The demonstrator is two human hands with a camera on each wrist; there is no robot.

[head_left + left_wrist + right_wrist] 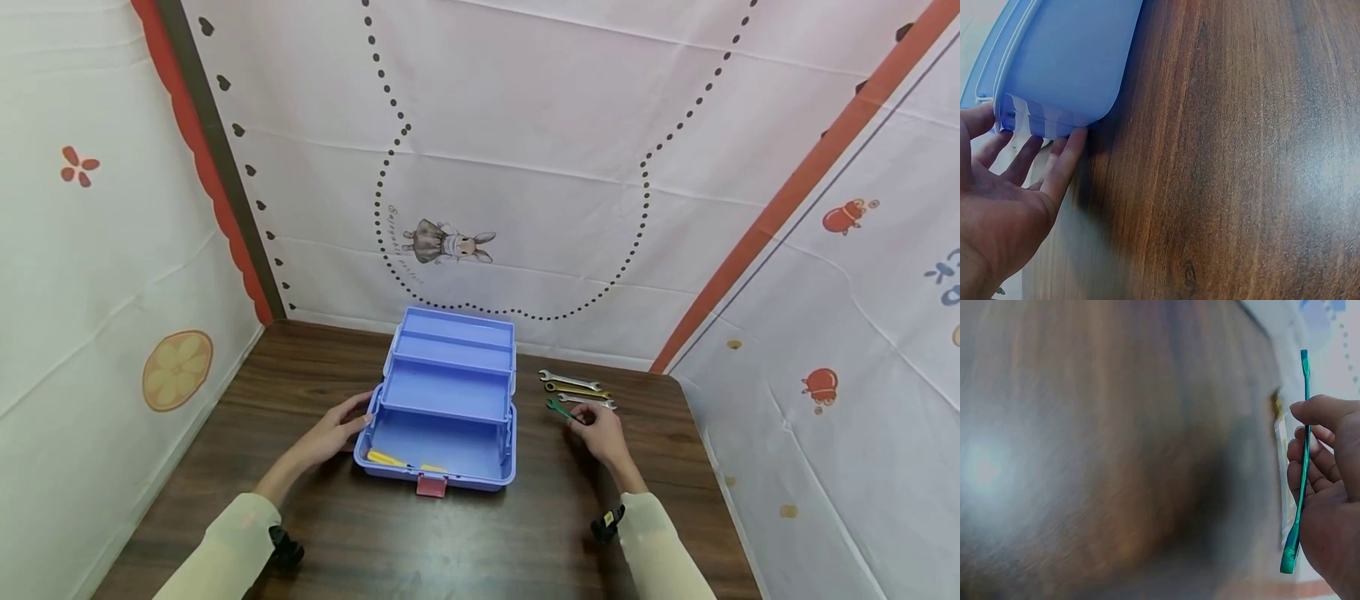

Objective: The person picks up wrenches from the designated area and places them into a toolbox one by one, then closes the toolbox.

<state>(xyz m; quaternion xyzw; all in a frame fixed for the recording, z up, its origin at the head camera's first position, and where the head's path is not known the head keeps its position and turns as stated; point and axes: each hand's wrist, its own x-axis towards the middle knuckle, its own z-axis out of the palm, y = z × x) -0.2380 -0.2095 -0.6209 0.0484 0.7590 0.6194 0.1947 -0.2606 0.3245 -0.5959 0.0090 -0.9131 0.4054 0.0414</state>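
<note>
A blue plastic toolbox (435,483) stands open on the table, with its tiered trays raised at the back. Yellow-handled tools (386,458) lie along the front of its bottom compartment. At the toolbox's left side my left hand (333,433) holds the wall, thumb at the rim and fingers spread against the outer side (1047,128). My right hand (600,433) pinches a small green wrench (1305,450) between thumb and fingers, right of the toolbox. In the head view, the green wrench's open end points toward the back left.
Just behind my right hand, two silver wrenches (570,381) and a yellow wrench (577,389) lie side by side on the dark wooden table (322,517). A red latch (431,486) hangs at the toolbox's front. Printed white cloth (525,208) walls the table at back and sides.
</note>
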